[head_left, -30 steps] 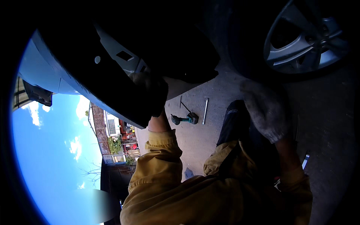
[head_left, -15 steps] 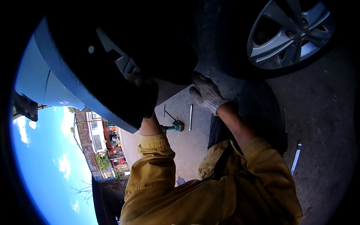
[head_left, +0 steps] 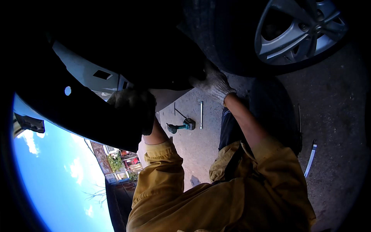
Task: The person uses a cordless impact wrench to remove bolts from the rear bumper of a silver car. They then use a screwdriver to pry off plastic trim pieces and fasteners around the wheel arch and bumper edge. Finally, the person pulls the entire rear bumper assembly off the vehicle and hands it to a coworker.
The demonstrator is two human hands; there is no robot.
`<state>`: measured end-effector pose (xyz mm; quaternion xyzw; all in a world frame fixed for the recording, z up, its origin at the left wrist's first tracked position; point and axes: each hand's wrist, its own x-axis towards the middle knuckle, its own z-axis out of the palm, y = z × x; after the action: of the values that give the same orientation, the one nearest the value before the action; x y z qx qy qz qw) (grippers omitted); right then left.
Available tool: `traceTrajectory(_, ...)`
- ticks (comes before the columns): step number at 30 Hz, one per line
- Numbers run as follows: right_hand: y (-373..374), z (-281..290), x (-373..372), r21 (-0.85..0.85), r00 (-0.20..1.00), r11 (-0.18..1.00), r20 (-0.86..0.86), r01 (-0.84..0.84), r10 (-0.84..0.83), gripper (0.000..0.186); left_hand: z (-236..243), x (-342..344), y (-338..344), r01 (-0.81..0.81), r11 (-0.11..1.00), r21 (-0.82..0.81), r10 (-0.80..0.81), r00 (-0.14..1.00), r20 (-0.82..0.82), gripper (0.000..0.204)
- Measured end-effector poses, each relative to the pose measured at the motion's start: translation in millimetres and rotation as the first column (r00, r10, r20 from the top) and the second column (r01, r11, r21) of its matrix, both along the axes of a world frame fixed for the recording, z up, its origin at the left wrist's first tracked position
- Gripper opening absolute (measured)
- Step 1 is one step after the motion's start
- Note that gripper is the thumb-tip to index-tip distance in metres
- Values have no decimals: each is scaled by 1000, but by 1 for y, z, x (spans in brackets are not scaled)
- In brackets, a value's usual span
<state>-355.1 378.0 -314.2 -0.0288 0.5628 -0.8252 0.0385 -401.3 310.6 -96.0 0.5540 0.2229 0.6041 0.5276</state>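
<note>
My right hand (head_left: pixel 216 86), in a pale knit glove, is at the lower corner of a black wheel-arch liner (head_left: pixel 166 58). Its thumb lies against the liner and its fingers reach along the edge beside the tyre, gripping that corner. My left hand (head_left: pixel 133 102), also gloved, is up inside the dark wheel arch, by a grey metal panel (head_left: pixel 87 69) with square cut-outs. Deep shadow hides how its fingers are bent and what they touch.
A car wheel (head_left: pixel 301 34) stands at the upper right. On the concrete lie a teal cordless power tool (head_left: pixel 181 126), a metal bar (head_left: pixel 201 115), a thin dark rod (head_left: pixel 179 113) and a pale strip (head_left: pixel 310 160). Buildings (head_left: pixel 119 164) appear at lower left.
The view has shifted, and the pale blue outer body now shows less. My left glove, mostly hidden before, shows more in the arch. My right hand stays at the liner's corner.
</note>
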Motion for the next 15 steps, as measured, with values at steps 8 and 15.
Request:
traceTrajectory(8, -35, -29, -49, 172, 985, 971, -79, 164, -152, 99, 2, -4, 3, 23, 1000, 11, -23, 1000, -1, 39)
traceTrajectory(15, -35, -15, -34, 340, 992, 933, 2, 117, -125, 96, 0, 8, 14, 64, 998, 24, -67, 989, 129, 19)
